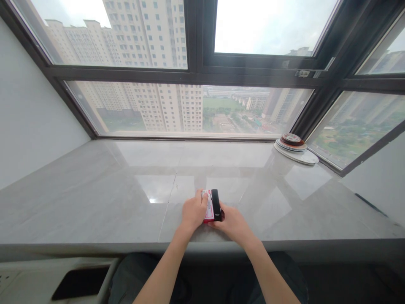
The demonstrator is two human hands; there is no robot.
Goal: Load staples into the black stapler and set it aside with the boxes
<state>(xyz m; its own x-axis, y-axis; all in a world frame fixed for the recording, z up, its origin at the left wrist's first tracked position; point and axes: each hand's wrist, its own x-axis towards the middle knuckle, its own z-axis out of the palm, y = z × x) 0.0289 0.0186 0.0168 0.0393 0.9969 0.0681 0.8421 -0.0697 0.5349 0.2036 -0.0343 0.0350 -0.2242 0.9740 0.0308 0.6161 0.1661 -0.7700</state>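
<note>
We pinch the red-and-white box [208, 210] (left hand [193, 212]) and black item [216, 204] (right hand [233, 223]); uneven pressure could skid them.

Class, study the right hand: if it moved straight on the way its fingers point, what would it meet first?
The black object, which the right hand already seems to touch. Just beyond lies the red-and-white box; exact contact is hard to judge from this single view.

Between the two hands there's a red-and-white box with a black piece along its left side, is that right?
Not quite: the head view shows the black piece along the right side of the box, by the right hand.
</note>
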